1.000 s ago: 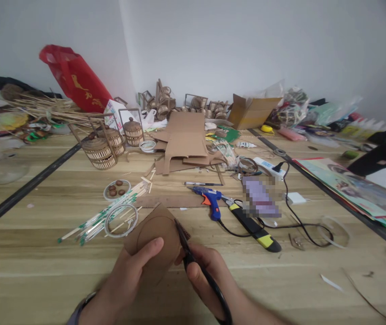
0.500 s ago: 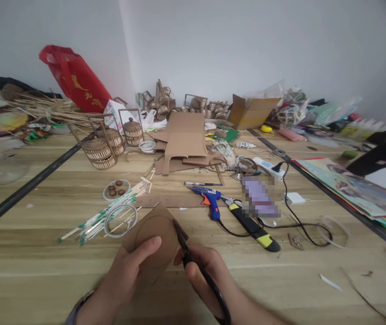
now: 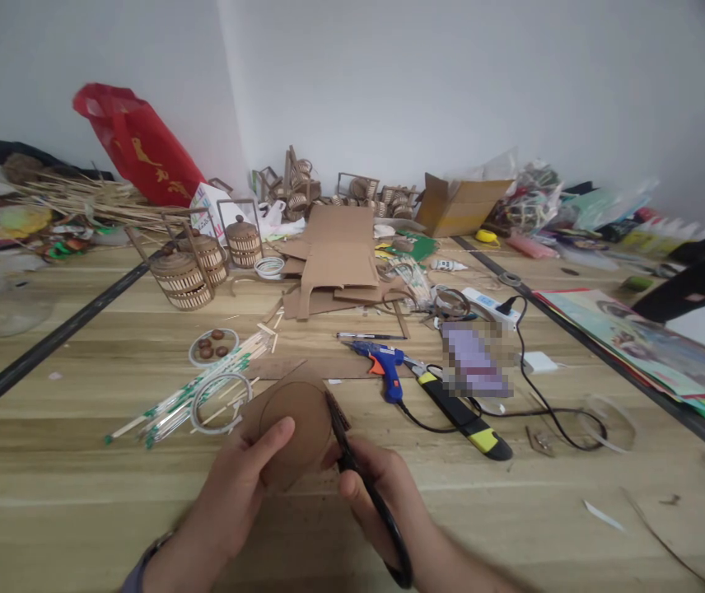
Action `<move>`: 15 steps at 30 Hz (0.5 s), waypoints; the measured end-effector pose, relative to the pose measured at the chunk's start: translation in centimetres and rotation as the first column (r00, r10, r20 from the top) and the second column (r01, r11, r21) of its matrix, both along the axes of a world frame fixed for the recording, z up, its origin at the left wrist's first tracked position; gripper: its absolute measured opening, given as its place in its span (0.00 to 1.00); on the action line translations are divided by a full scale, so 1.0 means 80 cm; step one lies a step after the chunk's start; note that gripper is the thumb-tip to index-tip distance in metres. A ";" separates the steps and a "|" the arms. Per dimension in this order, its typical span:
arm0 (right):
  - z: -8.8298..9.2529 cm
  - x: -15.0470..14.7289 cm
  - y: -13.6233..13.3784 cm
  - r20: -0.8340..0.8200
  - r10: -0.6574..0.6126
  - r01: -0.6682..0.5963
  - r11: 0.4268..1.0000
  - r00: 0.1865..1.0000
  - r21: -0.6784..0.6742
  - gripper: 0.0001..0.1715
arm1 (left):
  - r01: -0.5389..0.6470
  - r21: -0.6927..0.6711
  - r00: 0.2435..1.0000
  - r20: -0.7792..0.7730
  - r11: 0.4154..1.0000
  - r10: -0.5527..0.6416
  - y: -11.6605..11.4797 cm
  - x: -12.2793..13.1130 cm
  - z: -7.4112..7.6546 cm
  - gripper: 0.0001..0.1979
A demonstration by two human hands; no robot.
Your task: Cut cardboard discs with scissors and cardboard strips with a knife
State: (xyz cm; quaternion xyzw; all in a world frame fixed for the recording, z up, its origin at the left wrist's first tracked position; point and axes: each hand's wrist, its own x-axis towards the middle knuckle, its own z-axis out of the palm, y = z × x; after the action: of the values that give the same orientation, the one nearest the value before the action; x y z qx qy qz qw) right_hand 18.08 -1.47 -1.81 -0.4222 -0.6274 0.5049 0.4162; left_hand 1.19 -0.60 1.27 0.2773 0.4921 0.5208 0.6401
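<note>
A piece of brown cardboard with a circle drawn on it is held up over the table's near edge. My left hand grips it from the left, thumb flat on top and the other fingers hidden underneath. In my right hand is a pair of black-handled scissors, its blades at the cardboard's right edge near the drawn line. A narrow cut strip stands out beside the blades. Left of the cardboard lie a white ring and wrapped sticks.
A blue glue gun and a black-and-yellow tool lie right of centre, with a black cable around them. Small lidded baskets stand at the left. Stacked cardboard lies farther back, beside an open box.
The cardboard has turned and shifted slightly right in my left hand. The scissors have become a little steeper, with their blades still at its right edge.
</note>
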 end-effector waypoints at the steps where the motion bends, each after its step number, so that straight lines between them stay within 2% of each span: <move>1: -0.001 0.000 0.001 0.008 -0.008 0.008 1.000 1.000 0.001 0.43 | 0.014 -0.016 0.999 0.041 1.000 -0.013 0.000 0.000 -0.003 0.33; 3: -0.003 -0.001 0.001 0.026 -0.010 0.010 1.000 1.000 0.015 0.44 | 0.015 -0.036 0.998 0.057 0.999 -0.013 0.000 0.002 -0.007 0.33; 7: -0.012 -0.003 0.000 0.050 -0.008 0.007 0.999 0.999 0.032 0.44 | -0.060 -0.096 0.998 -0.023 0.994 0.058 -0.001 0.007 -0.005 0.33; 11: -0.022 -0.003 -0.003 0.013 0.005 -0.004 0.998 1.000 -0.062 0.46 | -0.092 -0.043 0.994 -0.067 0.995 0.089 -0.002 0.008 0.000 0.25; 15: -0.023 0.000 -0.004 0.020 0.033 -0.032 0.998 0.999 -0.047 0.55 | -0.080 0.015 0.988 -0.131 0.997 0.082 -0.004 0.005 -0.006 0.25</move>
State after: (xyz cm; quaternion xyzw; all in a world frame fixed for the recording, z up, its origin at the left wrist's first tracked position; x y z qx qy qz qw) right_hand 18.07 -1.76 -3.64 -0.4269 -0.6263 0.5217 0.3916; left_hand 1.56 -0.93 0.76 0.2939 0.5413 0.5295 0.5833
